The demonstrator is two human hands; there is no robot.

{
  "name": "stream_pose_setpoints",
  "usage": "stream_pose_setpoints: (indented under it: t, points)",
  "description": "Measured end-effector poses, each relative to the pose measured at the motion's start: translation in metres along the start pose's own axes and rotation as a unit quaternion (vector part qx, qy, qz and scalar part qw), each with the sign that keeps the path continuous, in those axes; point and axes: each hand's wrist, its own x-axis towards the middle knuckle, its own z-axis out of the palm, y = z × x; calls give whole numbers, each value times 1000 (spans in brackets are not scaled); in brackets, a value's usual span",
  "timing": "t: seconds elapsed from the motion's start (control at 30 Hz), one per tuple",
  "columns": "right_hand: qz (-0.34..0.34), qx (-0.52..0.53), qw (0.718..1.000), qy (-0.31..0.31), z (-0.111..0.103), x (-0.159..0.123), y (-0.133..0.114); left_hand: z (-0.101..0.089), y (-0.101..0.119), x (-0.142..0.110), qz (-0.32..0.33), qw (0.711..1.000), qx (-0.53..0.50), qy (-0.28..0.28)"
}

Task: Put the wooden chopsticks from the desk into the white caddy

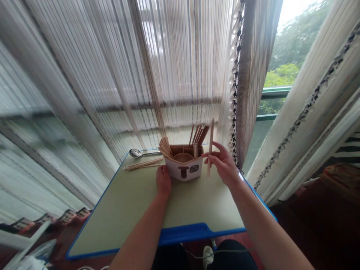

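Note:
A white utensil box [174, 169] with a brown inside and a dark printed picture on its front stands upright on the table. My left hand [163, 180] is closed against the box's left side, its fingertips partly hidden. Beside the box's right end, my right hand [223, 161] pinches a few pale wooden chopsticks [211, 142], held nearly upright and apart from the table. Pale wooden sticks [165, 147] lean in the box's left part. Brown chopsticks [200, 135] stand at its back right, and a round brown compartment [182, 158] shows in the middle.
More thin wooden sticks [143, 164] lie on the table left of the box. A slotted metal spoon [135, 153] lies behind them. The pale table [129, 213] has a blue rim. Sheer striped curtains [180, 75] hang just beyond its far edge.

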Motion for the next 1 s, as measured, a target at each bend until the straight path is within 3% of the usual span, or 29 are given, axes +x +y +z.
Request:
stream_pose_setpoints:
  t: [0.2, 0.4, 0.77, 0.9, 1.0]
  points:
    - [5, 9, 1000, 5, 0, -7, 4, 0, 0, 0, 4, 1000, 20, 1]
    - [50, 100, 992, -64, -3, -13, -11, 0, 0, 1, -6, 1000, 25, 0]
    - [13, 92, 995, -23, -3, 7, -18, 0, 0, 1, 2, 1000, 17, 3]
    - [31, 56, 998, -9, 0, 17, -10, -1, 3, 1, -3, 1000, 25, 0]
    - [18, -42, 999, -3, 2, 28, 1, -1, 4, 1, -7, 1000, 28, -3]
